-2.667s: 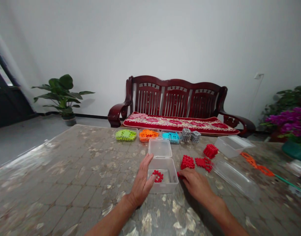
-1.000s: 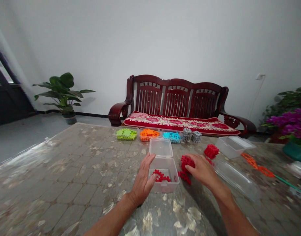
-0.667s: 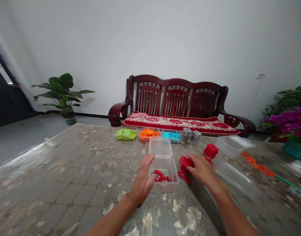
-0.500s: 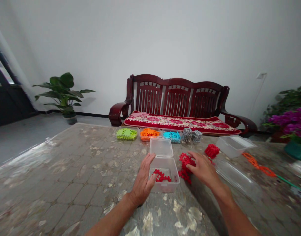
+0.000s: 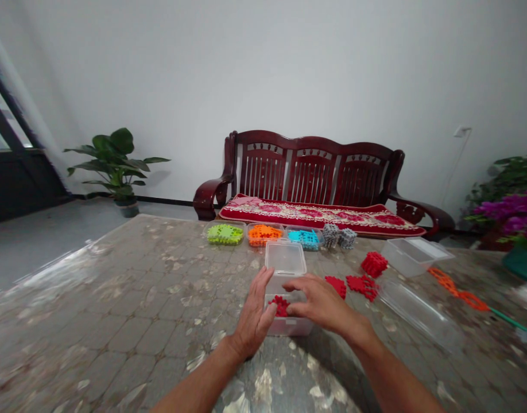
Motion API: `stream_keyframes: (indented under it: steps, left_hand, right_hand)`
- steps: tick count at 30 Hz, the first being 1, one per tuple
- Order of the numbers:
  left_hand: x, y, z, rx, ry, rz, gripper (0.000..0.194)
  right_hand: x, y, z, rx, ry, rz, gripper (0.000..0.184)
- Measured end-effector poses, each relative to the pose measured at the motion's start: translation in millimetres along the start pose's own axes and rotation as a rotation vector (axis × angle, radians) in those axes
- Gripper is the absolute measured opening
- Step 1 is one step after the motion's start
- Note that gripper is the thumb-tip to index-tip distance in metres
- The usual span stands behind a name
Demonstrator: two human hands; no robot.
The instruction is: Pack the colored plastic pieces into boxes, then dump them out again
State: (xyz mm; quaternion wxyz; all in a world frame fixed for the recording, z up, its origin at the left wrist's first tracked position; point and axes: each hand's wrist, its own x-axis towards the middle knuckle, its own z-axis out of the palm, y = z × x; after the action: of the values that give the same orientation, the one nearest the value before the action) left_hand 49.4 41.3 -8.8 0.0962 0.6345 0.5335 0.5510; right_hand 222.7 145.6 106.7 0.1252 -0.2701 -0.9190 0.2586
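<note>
A small clear box point(image 5: 289, 328) with its hinged lid point(image 5: 286, 258) open stands on the patterned table point(image 5: 160, 298). Red interlocking pieces point(image 5: 281, 304) lie inside it. My left hand point(image 5: 252, 318) rests flat against the box's left wall, fingers stretched out. My right hand point(image 5: 319, 304) hovers over the box, fingers and thumb closed around red pieces at its opening. More flat red pieces point(image 5: 362, 285) and a red cube of pieces point(image 5: 374, 264) lie on the table to the right.
Tubs of green pieces point(image 5: 224, 234), orange pieces point(image 5: 263, 234) and blue pieces point(image 5: 304, 237), plus grey cubes point(image 5: 338, 236), line the far edge. An empty clear container point(image 5: 414, 255), a loose clear lid point(image 5: 418, 312) and an orange chain point(image 5: 450, 287) lie right. A wooden bench point(image 5: 310, 178) stands behind.
My right hand left the red pile beside the box and swung left over the box with red pieces. The pile beside the box is smaller. My left hand stayed on the box.
</note>
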Motion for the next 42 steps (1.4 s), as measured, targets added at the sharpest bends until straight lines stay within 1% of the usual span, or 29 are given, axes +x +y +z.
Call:
stream_keyframes:
  steps: [1,3,5,6,7,9,12,15,17,21,23,26,28,29,31,34,36,37,39,42]
  left_hand:
    - [0.1,0.3,-0.1,0.003,-0.002,0.0,0.06]
    - [0.1,1.1,-0.5,0.004,-0.001,-0.006,0.06]
    - [0.0,1.7,-1.0,0.001,0.0,-0.015,0.059]
    - [-0.1,1.9,-1.3,-0.002,-0.001,-0.015,0.059]
    - [-0.1,2.0,-1.5,-0.003,-0.004,-0.011,0.06]
    - [-0.2,1.8,-1.8,-0.004,-0.01,0.001,0.06]
    - [-0.7,1.4,-1.9,-0.002,-0.007,0.006,0.06]
    - [-1.0,1.2,-1.8,-0.004,-0.001,0.006,0.06]
    - [-0.8,1.4,-2.0,-0.002,-0.003,0.007,0.06]
    - [0.3,2.3,-2.7,0.006,-0.007,0.011,0.06]
    - [0.8,2.9,-2.9,0.007,-0.008,0.012,0.06]
    - [0.8,3.5,-2.6,0.01,-0.012,0.005,0.059]
    - [0.4,3.5,-2.1,0.01,-0.01,-0.002,0.059]
    - [0.2,3.2,-1.9,0.009,-0.007,-0.004,0.059]
    - [-0.2,2.3,-1.4,0.008,-0.006,-0.005,0.059]
    - [-0.4,0.5,-1.1,0.012,-0.011,-0.003,0.059]
    - [-0.2,0.0,-1.3,0.013,-0.011,0.0,0.059]
    - [-0.1,0.0,-1.4,0.011,-0.009,0.002,0.059]
    - [0.1,0.8,-1.6,0.005,-0.002,0.005,0.059]
    - [0.2,2.2,-1.5,-0.003,0.004,0.008,0.059]
  right_hand:
    - [0.2,5.9,-1.0,0.04,0.035,0.014,0.038]
    - [-1.1,22.0,-6.8,0.087,0.161,0.066,0.034]
    - [-4.6,41.2,-15.5,0.045,0.274,0.138,0.035]
    - [-7.2,50.7,-19.9,-0.003,0.297,0.176,0.037]
    - [-10.0,59.2,-23.9,-0.06,0.296,0.212,0.04]
    - [-15.7,71.8,-29.7,-0.168,0.238,0.267,0.05]
    - [-21.5,77.8,-32.0,-0.295,0.125,0.324,0.064]
    - [-22.1,76.0,-29.5,-0.389,0.051,0.386,0.062]
    - [-20.9,76.7,-27.0,-0.431,0.032,0.389,0.061]
    - [-20.0,82.8,-24.2,-0.451,0.047,0.343,0.063]
    - [-21.1,82.1,-25.5,-0.424,0.099,0.329,0.06]
    - [-22.8,68.4,-30.5,-0.3,0.25,0.243,0.056]
    - [-22.5,51.4,-33.5,-0.174,0.297,0.13,0.056]
    - [-21.5,41.7,-34.1,-0.121,0.285,0.067,0.056]
    - [-17.7,22.6,-32.7,-0.065,0.213,-0.053,0.056]
    - [-9.1,3.8,-24.6,-0.096,0.069,-0.19,0.052]
    - [-3.9,1.0,-17.3,-0.156,-0.016,-0.25,0.046]
    - [-2.2,2.2,-13.9,-0.186,-0.035,-0.267,0.044]
    - [-1.1,7.8,-8.6,-0.218,-0.02,-0.268,0.047]
    - [-3.8,18.4,-7.0,-0.198,0.053,-0.207,0.053]
